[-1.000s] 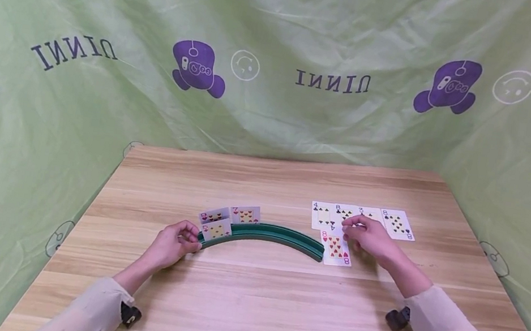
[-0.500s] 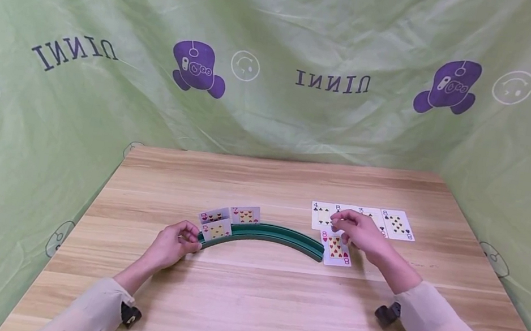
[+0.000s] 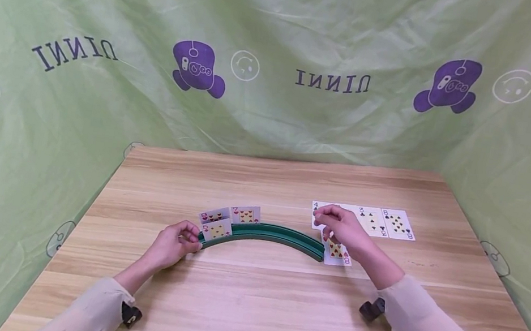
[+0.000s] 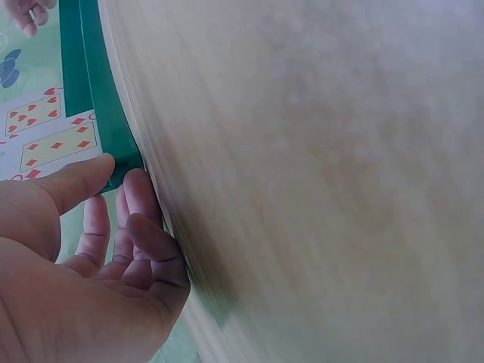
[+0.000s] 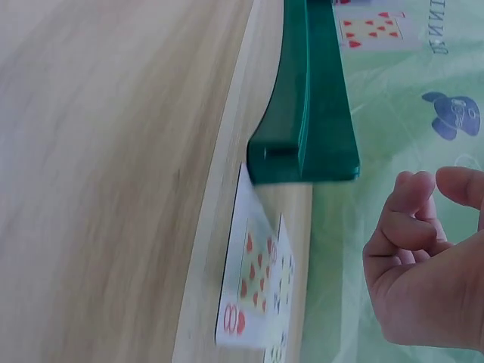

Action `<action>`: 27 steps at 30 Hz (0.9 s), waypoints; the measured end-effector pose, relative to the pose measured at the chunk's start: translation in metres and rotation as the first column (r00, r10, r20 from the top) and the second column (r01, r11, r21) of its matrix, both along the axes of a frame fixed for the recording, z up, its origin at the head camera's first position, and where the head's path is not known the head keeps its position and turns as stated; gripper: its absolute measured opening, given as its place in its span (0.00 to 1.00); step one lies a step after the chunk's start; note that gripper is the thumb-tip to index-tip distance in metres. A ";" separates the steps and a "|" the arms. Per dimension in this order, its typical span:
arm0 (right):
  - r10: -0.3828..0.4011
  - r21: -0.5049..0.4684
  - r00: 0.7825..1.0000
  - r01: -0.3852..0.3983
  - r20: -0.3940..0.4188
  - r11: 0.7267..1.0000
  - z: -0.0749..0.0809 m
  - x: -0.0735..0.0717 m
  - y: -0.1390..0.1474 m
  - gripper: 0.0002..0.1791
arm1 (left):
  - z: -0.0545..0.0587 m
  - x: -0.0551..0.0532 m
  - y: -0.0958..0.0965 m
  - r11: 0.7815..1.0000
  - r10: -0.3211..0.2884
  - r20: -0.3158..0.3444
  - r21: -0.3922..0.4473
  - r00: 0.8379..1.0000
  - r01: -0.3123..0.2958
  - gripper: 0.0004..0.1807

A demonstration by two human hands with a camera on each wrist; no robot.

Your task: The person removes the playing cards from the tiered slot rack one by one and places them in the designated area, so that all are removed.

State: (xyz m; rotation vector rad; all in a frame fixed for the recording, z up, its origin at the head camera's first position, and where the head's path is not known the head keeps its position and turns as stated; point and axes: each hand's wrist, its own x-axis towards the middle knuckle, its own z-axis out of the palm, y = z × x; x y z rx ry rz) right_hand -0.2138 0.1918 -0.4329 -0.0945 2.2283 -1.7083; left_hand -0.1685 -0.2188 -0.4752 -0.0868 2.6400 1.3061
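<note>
A curved green card holder (image 3: 280, 236) lies on the table. My left hand (image 3: 172, 246) pinches its left end, thumb on top and fingertips along the side. Standing in the holder beside that hand are a five of diamonds (image 3: 217, 231), a seven of hearts (image 3: 246, 215) and another red card (image 3: 214, 216). Above the table near the holder's right end, my right hand (image 3: 342, 232) has loosely bent fingers, with a gap between thumb and forefinger in the right wrist view and nothing held. It partly covers an eight of hearts (image 3: 336, 251) lying flat by that end.
Behind the right hand is a row of face-up black cards: a four (image 3: 317, 205), a card mostly hidden by the hand, a three (image 3: 370, 221) and an eight (image 3: 397, 224). Green printed cloth (image 3: 273, 115) hangs behind the wooden table (image 3: 244, 305).
My right hand has moved left, from over the row of black cards toward the holder's right end, uncovering the three and overlapping the eight of hearts. The left hand and holder stay put.
</note>
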 end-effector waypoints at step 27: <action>0.078 -0.092 0.997 -0.078 -0.005 0.993 0.006 -0.001 -0.071 0.12 | 0.000 0.000 -0.001 1.000 -0.011 -0.017 -0.003 1.000 0.011 0.13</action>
